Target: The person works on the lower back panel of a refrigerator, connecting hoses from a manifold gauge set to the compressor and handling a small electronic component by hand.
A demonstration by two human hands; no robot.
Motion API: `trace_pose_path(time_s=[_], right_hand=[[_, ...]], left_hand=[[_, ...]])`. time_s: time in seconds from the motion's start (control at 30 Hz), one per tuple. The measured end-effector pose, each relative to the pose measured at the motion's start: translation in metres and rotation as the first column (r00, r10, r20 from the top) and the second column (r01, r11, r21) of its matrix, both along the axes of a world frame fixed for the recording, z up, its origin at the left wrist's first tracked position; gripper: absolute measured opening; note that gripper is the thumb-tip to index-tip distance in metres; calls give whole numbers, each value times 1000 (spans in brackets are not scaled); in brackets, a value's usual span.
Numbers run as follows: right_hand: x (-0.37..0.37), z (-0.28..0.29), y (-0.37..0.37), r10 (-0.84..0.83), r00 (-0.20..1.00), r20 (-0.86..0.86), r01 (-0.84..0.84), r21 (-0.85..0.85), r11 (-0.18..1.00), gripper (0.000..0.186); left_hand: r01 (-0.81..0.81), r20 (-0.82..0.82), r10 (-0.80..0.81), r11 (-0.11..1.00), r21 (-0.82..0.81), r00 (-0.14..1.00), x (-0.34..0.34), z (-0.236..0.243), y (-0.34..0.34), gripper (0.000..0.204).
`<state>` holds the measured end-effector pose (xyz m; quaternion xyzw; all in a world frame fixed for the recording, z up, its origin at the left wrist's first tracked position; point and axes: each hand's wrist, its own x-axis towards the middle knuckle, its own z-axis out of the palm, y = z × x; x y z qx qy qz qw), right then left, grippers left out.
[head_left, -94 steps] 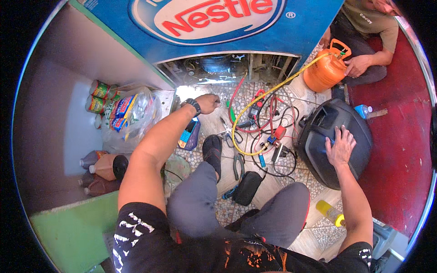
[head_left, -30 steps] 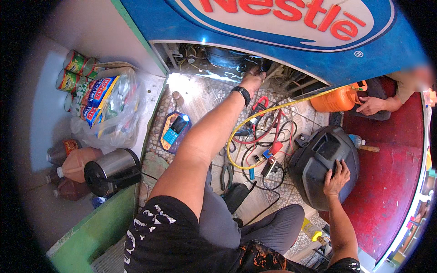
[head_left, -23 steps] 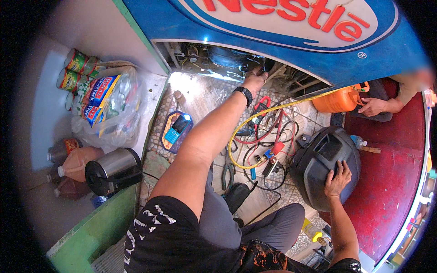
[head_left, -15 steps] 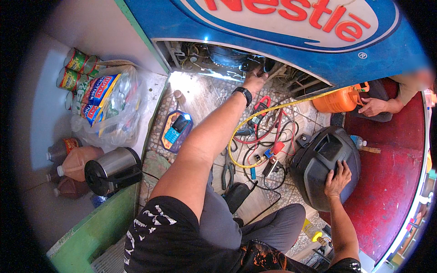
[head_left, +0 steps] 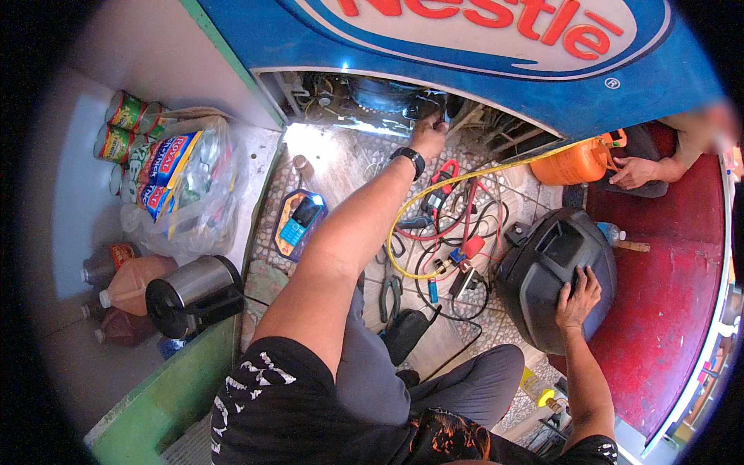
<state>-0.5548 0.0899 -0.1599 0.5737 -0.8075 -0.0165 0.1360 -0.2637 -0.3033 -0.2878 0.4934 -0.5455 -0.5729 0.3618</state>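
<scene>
My left hand [head_left: 428,139], with a black watch on its wrist, reaches to the low opening of a blue freezer [head_left: 496,66]. Its fingers are curled at the opening's edge; whatever they hold is too small and dark to make out. Behind them, a dark rounded compressor [head_left: 380,94] sits among tubes and wires inside. On the right, my right hand [head_left: 579,298] rests with spread fingers on a black plastic speaker case [head_left: 542,271].
Between my arms lie a yellow hose [head_left: 403,225], a clamp meter [head_left: 443,180], pliers [head_left: 390,298] and tangled cables. A phone [head_left: 301,221] lies left. Another person's hand [head_left: 637,172] is beside an orange gas cylinder [head_left: 570,163]. A kettle [head_left: 194,294] stands far left.
My left hand has shifted slightly, staying at the freezer opening. My right hand stays on the speaker case. The whole view has moved a little.
</scene>
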Motion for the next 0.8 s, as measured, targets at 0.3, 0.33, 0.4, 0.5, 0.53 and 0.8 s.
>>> trace_pose_path(time_s=[0.3,0.33,0.4,0.5,0.53,0.8], right_hand=[[-5,-4,1,-3,1000,-18,3,6,1000,49],[-6,-5,1,1,1000,-13,-1,4,1000,49],[-5,-5,-1,2,1000,-3,-2,1,1000,49],[-2,-5,-4,11,1000,-10,-11,2,1000,49],[-1,-5,-6,18,1000,-4,-18,-4,1000,48],[2,-1,-5,20,1000,2,-20,-15,1000,47]], left_hand=[[-17,-51,13,997,-78,999,-4,-31,-10,50],[-17,-60,12,997,-79,998,-3,-35,-11,50],[-10,-77,4,997,-80,997,-2,-39,-12,51],[-3,-56,-4,992,-124,998,3,-39,-13,51],[-9,-35,5,994,-112,999,5,-38,-12,50],[6,163,14,992,-125,987,15,-39,10,45]])
